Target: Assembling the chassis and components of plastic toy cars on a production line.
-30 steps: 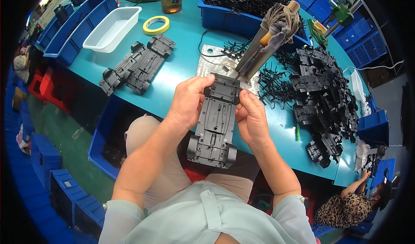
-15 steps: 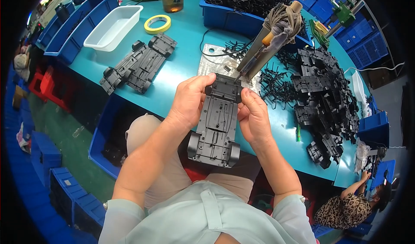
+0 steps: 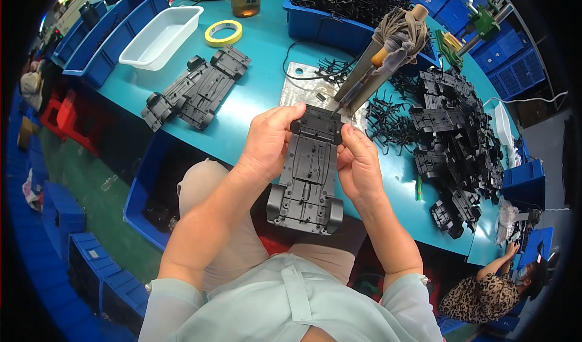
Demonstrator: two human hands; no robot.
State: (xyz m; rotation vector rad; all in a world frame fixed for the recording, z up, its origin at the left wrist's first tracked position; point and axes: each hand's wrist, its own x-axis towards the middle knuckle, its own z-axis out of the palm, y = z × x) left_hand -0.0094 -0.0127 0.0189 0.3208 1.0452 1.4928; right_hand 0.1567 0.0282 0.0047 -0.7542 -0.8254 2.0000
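Observation:
Between my two hands is a black plastic toy car chassis (image 3: 308,169), its far end at the tip of a soldering-iron-like tool (image 3: 359,81) fixed to an upright post. My left hand (image 3: 268,137) grips the chassis by its far left corner, thumb on top. The far right corner is pinched by my right hand (image 3: 359,160). Under the tool's tip lies a scuffed metal plate (image 3: 297,87). Similar black chassis pieces (image 3: 203,87) rest on the table to the left.
A large heap of black chassis parts (image 3: 451,136) covers the table's right side. Thin black plastic pieces (image 3: 385,121) lie beside the post and fill a blue bin (image 3: 327,27). A white tray (image 3: 160,42) and yellow tape roll (image 3: 223,33) sit far left. A co-worker (image 3: 491,287) is at right.
The chassis and both hands have shifted very slightly to the right. My grip on it is the same.

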